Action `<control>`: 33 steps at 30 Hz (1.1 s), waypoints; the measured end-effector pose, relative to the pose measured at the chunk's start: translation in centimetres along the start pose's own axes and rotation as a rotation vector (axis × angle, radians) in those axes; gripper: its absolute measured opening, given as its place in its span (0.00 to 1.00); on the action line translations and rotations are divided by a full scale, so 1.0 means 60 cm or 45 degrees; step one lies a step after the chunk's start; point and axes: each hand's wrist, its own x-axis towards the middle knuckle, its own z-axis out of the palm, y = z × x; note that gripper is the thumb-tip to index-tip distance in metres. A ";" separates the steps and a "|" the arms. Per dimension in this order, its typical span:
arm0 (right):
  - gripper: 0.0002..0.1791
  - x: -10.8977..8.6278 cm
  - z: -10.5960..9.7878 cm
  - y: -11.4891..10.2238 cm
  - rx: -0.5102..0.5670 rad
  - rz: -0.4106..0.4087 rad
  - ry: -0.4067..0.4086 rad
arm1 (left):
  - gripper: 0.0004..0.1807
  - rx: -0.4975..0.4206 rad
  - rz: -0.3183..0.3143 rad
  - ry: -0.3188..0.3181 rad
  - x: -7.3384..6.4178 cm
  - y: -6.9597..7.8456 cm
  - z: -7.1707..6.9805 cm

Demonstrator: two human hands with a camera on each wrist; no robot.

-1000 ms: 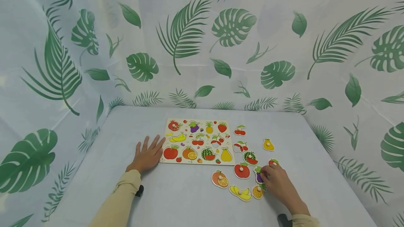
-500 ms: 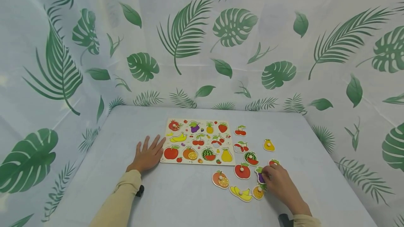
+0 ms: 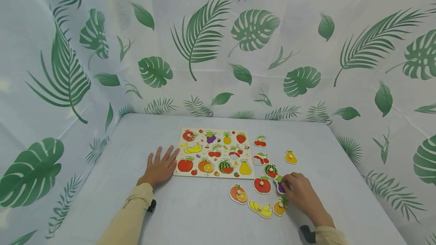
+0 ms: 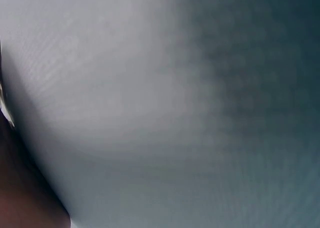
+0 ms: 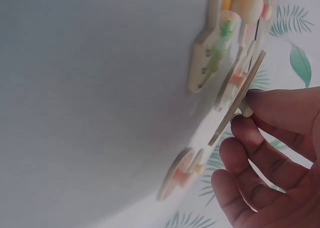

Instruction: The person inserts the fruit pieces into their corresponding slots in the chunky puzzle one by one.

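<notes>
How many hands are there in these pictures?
2: left hand, at the left edge of the fruit puzzle board; right hand, pinching the grape piece, right of the board.

I can't make out any readable text, label, brand, number or sign on my feeds, neither in the head view nor in the two wrist views.

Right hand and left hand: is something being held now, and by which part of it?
The right hand holds the grape piece by its small knob, pinched in the fingers. The left hand holds nothing; it rests at the puzzle board.
</notes>
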 end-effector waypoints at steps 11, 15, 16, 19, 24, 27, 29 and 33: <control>0.08 0.037 -0.009 -0.014 0.007 -0.107 0.064 | 0.34 0.004 -0.013 -0.007 0.000 0.002 0.001; 0.07 0.058 -0.011 -0.021 0.020 -0.145 0.068 | 0.34 0.004 -0.017 -0.006 -0.002 0.005 -0.003; 0.07 0.064 -0.011 -0.023 0.022 -0.150 0.067 | 0.34 0.008 -0.017 -0.005 -0.003 0.006 -0.004; 0.07 0.082 -0.012 -0.031 0.031 -0.162 0.063 | 0.34 0.016 -0.013 -0.001 -0.004 0.005 -0.004; 0.06 0.110 -0.014 -0.050 0.036 -0.163 0.049 | 0.34 0.001 -0.007 0.011 0.001 0.002 0.001; 0.05 0.128 -0.011 -0.061 0.042 -0.190 0.054 | 0.35 -0.005 -0.005 0.016 0.004 -0.003 0.006; 0.04 0.141 -0.006 -0.067 0.057 -0.222 0.061 | 0.35 0.005 -0.008 0.011 0.006 -0.006 0.009; 0.04 0.167 0.009 -0.080 0.106 -0.306 0.061 | 0.35 0.011 -0.014 0.005 0.004 -0.005 0.006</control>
